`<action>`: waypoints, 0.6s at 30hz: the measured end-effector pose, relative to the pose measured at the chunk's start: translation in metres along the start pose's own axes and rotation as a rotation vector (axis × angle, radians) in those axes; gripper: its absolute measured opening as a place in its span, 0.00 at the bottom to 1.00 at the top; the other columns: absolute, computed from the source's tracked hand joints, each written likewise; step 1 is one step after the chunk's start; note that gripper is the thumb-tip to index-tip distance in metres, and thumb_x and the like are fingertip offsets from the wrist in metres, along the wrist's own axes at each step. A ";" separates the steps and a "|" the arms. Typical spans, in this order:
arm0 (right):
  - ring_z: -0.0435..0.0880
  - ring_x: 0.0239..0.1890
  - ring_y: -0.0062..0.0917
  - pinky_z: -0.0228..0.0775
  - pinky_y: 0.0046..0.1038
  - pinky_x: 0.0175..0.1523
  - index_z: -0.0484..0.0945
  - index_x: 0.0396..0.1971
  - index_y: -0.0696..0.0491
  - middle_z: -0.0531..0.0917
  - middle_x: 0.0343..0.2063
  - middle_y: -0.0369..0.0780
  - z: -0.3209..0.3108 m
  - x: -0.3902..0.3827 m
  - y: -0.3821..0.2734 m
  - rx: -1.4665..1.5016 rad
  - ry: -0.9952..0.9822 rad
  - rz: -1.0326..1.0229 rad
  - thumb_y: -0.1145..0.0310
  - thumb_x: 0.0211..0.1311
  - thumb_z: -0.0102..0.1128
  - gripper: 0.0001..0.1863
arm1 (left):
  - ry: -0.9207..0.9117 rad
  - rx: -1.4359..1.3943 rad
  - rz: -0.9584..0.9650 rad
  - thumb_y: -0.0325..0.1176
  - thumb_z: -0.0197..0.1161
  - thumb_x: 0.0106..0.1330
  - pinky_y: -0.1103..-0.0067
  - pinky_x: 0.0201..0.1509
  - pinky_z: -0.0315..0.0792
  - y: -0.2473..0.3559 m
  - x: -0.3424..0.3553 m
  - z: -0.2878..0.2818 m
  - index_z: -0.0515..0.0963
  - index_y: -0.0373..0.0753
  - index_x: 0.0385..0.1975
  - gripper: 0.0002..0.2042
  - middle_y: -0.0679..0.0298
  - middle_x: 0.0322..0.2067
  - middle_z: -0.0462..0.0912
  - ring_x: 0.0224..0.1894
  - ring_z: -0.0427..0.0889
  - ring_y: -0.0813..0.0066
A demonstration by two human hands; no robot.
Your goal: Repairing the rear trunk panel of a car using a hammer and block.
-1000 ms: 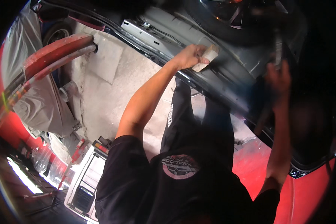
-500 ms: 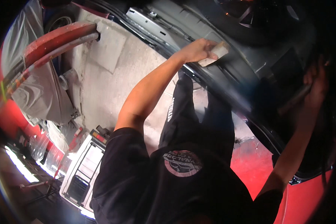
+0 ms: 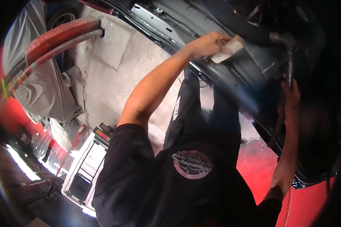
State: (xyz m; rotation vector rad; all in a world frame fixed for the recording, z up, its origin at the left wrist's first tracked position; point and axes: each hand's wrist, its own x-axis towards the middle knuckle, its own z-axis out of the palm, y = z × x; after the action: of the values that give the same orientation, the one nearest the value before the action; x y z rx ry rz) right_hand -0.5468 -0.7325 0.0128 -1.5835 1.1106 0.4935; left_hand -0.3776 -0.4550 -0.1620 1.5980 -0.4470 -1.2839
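My left hand [image 3: 213, 44] grips a pale rectangular block [image 3: 229, 50], perhaps wood or worn metal. It holds the block low over the bare grey inner panel [image 3: 250, 64] of a car body, just inside the dark sill; whether the two touch I cannot tell. In dim light on the right, my right hand [image 3: 291, 96] is closed round the handle of a hammer [image 3: 290, 64]. The hammer's head stands up beyond the hand, some way to the right of the block. Shadow hides part of the right fingers.
The dark sill [image 3: 201, 73] runs diagonally in front of my legs. A slotted silver metal strip [image 3: 151, 16] lies along the car's inner side. To the left are a red curved post [image 3: 64, 36], a plastic-draped object [image 3: 45, 90] and a white vehicle [image 3: 85, 170] behind.
My right hand has swung left and inward from the far right, and the hammer now stands upright. My left hand and the block appear slightly farther right and up.
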 end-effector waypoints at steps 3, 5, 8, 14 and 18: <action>0.66 0.11 0.13 0.57 0.19 0.15 0.73 0.62 0.53 0.69 0.18 0.31 0.003 0.005 0.001 -0.045 -0.008 0.014 0.60 0.71 0.59 0.23 | -0.056 0.114 -0.081 0.41 0.76 0.63 0.75 0.50 0.75 0.024 0.008 0.002 0.77 0.33 0.63 0.30 0.57 0.40 0.88 0.42 0.83 0.71; 0.66 0.11 0.13 0.58 0.19 0.15 0.74 0.62 0.53 0.70 0.18 0.31 0.002 0.005 0.006 -0.049 -0.035 0.004 0.60 0.71 0.59 0.23 | -0.029 0.146 -0.076 0.42 0.76 0.62 0.75 0.49 0.75 0.013 0.004 0.000 0.77 0.34 0.62 0.30 0.57 0.40 0.88 0.42 0.83 0.71; 0.67 0.12 0.13 0.58 0.19 0.15 0.74 0.62 0.52 0.71 0.19 0.31 0.003 -0.007 0.003 -0.069 -0.074 -0.009 0.60 0.72 0.59 0.23 | -0.072 0.130 -0.089 0.39 0.77 0.61 0.75 0.51 0.75 -0.012 -0.006 -0.008 0.77 0.33 0.62 0.30 0.56 0.41 0.88 0.43 0.84 0.69; 0.70 0.16 0.11 0.61 0.17 0.19 0.72 0.66 0.47 0.72 0.20 0.29 -0.007 -0.027 -0.044 -0.202 0.182 -0.132 0.58 0.76 0.56 0.23 | 0.021 0.137 -0.027 0.35 0.75 0.63 0.75 0.52 0.76 -0.029 -0.020 -0.009 0.76 0.33 0.63 0.29 0.56 0.43 0.88 0.43 0.84 0.70; 0.78 0.36 0.15 0.71 0.21 0.38 0.72 0.67 0.54 0.80 0.38 0.35 -0.019 -0.004 -0.067 0.204 0.254 -0.324 0.67 0.77 0.51 0.21 | 0.001 0.061 -0.045 0.35 0.74 0.64 0.75 0.52 0.76 -0.016 -0.029 -0.012 0.76 0.32 0.64 0.29 0.56 0.44 0.88 0.44 0.84 0.70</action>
State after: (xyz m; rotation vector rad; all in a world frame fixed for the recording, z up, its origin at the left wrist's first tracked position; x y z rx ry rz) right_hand -0.4965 -0.7501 0.0575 -1.6335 1.0270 -0.0376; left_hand -0.3826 -0.4202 -0.1615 1.6678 -0.4551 -1.3140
